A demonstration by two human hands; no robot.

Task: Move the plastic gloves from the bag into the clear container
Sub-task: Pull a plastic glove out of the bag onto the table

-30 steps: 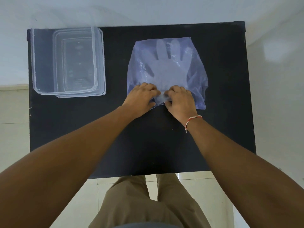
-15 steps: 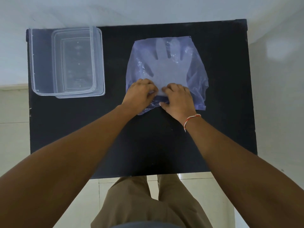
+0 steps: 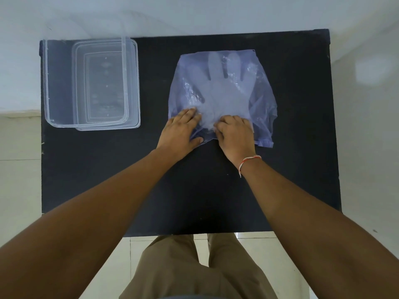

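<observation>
a person's left hand and right hand press on the near edge of a bluish plastic bag at centre right of the frame, on a black table. the left lies flat with fingers spread; the right's fingers curl into the film, though whether they pinch it cannot be told. plastic gloves show inside the bag. the clear container stands empty at upper left, well apart.

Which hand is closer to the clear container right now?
Left. The left hand lies right of the clear container, on the bag; the right hand is farther right.
</observation>
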